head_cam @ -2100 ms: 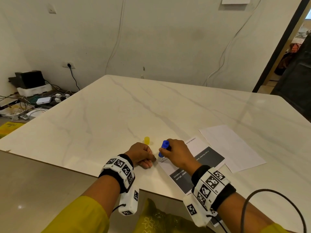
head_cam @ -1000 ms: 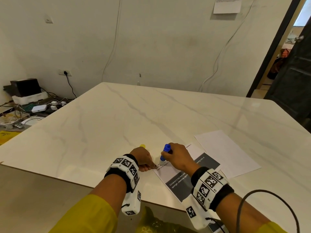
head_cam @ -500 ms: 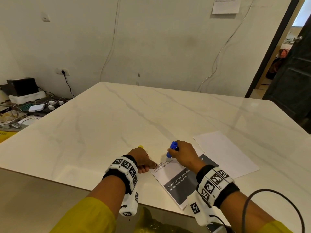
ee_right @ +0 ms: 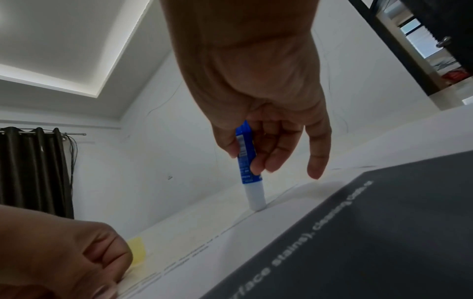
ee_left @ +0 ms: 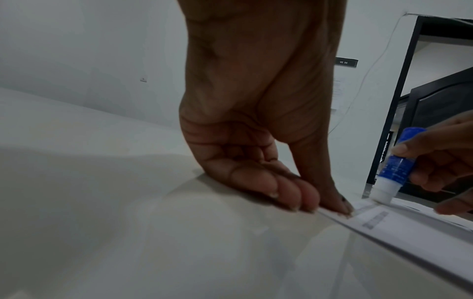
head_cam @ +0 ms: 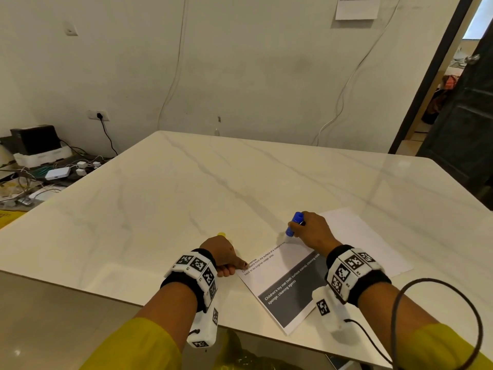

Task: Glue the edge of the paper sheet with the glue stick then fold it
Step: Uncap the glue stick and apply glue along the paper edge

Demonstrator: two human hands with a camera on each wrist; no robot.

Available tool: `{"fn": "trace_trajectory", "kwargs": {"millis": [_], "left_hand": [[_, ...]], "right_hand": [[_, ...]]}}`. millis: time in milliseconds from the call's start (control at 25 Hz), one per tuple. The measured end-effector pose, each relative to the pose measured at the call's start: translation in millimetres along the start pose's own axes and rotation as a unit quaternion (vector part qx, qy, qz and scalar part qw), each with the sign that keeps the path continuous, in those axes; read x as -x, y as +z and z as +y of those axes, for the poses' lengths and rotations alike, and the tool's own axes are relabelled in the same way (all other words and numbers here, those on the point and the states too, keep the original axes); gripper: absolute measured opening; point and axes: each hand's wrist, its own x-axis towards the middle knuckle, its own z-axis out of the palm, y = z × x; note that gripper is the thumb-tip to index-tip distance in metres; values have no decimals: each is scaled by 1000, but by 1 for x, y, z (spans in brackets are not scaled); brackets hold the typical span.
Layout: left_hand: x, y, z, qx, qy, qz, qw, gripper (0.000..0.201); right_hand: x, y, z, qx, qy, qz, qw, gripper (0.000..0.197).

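Observation:
A printed paper sheet (head_cam: 282,279) with a grey block lies at the table's near edge. My right hand (head_cam: 312,231) grips a blue glue stick (head_cam: 293,224), tilted, with its white tip down on the sheet's far edge (ee_right: 332,232). In the right wrist view the glue stick (ee_right: 247,168) sits between thumb and fingers. My left hand (head_cam: 224,255) has its fingers curled under, and one fingertip (ee_left: 340,208) presses the sheet's left corner (ee_left: 409,228). The yellow cap (head_cam: 221,234) stands just behind the left hand.
A plain white sheet (head_cam: 360,241) lies under and right of the printed one. The marble table (head_cam: 186,196) stretches far ahead and left. A black cable (head_cam: 437,281) loops by my right forearm. The table's front edge runs just under my wrists.
My right hand has slid the glue stick rightward along the sheet's far edge, away from the left hand. The left hand has stayed on the corner.

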Motion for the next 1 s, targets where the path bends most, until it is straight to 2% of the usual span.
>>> {"fn": "trace_trajectory", "kwargs": {"millis": [160,360,560,880,1000], "left_hand": [[-3,0,-1,5,-4,-5,1000,31],[-1,0,1,12,-9,-21,1000,33],[0,0,0,20,-9,-23,1000,33],[-3,0,0,30,-13,-21,999,32],[-4,0,-1,34,-13,-20,999,32]], "right_hand": [[-1,1,0,2,-11,-4,1000,21],[-2,7,-5,-12,-33,-46,998,12],[-19,-3,7,-1,-4,-7,1000,24],[-32,-15,16,3,24,30,999,19],[-34,-17,18,2,31,34,999,28]]}}
